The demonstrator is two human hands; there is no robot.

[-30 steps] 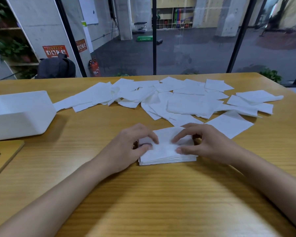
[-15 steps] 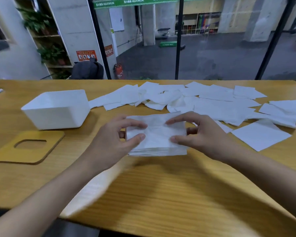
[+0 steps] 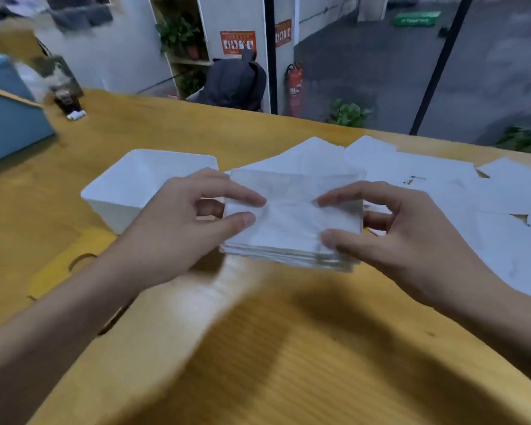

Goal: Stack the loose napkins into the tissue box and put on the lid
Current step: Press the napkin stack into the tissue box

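1. One stack of napkins (image 3: 292, 222), white and square, is held between both hands just to the right of the tissue box; it seems raised a little off the worktop (image 3: 288, 363), with a dark shadow below it.
2. The left hand (image 3: 178, 231) grips the stack's left edge, thumb and forefinger curled onto the top sheet.
3. The right hand (image 3: 402, 240) grips the right edge the same way, with its other fingers curled behind the side.
4. The tissue box (image 3: 129, 185) is a white open tub, standing upright beside the left hand; no label shows on it.
5. The lid (image 3: 65, 265), a yellow wooden board with a cut-out slot, lies flat in front of the box, partly hidden by the left forearm.
6. Many loose napkins (image 3: 442, 185) lie spread and overlapping behind and to the right of the stack.
7. Beyond the worktop, a red sign (image 3: 237, 43) hangs on a white pillar, and its writing is too blurred to read.
8. A red fire extinguisher (image 3: 295, 87) stands near a dark backpack (image 3: 233, 81).
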